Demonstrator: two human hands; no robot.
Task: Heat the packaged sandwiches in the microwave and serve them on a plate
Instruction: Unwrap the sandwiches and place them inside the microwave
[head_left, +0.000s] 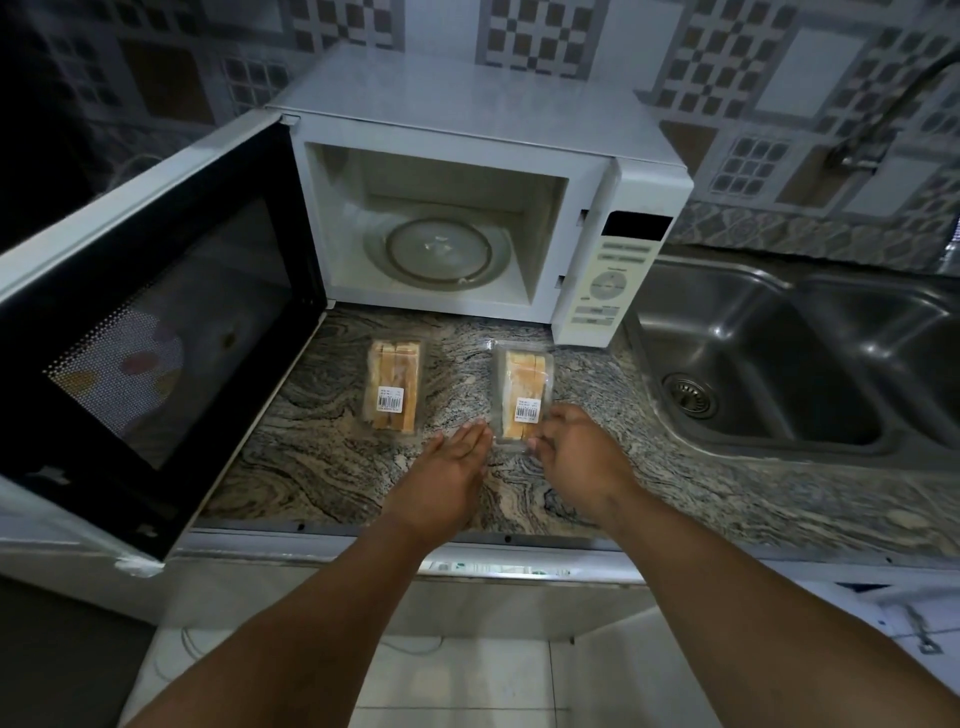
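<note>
Two clear plastic packs of sandwiches lie on the granite counter (322, 467) in front of the microwave (467, 135). The left pack (394, 385) lies by itself. At the near end of the right pack (522, 389) are both my hands. My right hand (576, 457) has its fingers curled at the pack's near right corner and seems to pinch the plastic edge. My left hand (452, 467) is flat with straight fingers just left of that pack, its fingertips near the corner. The microwave door (150, 332) stands wide open to the left, and the glass turntable (439, 254) inside is bare.
A double steel sink (779, 374) lies right of the microwave, with a tap at the upper right. The open door juts over the counter's left part. No plate is in view. Tiled wall behind, pale floor tiles below.
</note>
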